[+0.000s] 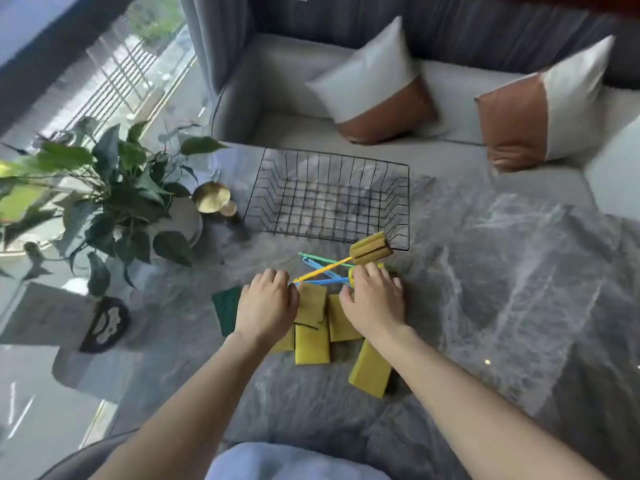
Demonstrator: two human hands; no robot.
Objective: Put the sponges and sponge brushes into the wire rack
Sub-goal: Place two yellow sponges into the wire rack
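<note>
Your left hand (pixel 266 303) is closed on the end of the yellow-handled sponge brush (pixel 370 250), whose head is lifted, tilted up toward the near wall of the wire rack (pixel 329 195). Your right hand (pixel 375 303) lies palm down with fingers curled over the other brush handles (pixel 325 271), green and blue; whether it grips anything, you cannot tell. The rack appears empty. The yellow sponges (pixel 311 336) lie in a loose heap under and between your hands, one (pixel 370 372) apart toward you, and a green scouring pad (pixel 227 308) sits just left of your left hand.

Risk, as judged: the handles cross one another, so lifting the yellow one could drag the blue and green ones along and scatter them. Held only by its far end, the brush may swing and catch its head on the rack's near rim.

Room: the table (pixel 502 271) is bare to the right of the rack. To the left, the potted plant (pixel 114 188) and a brass ornament (pixel 211 197) stand close to the rack's left side, so approach from the near or right side.
</note>
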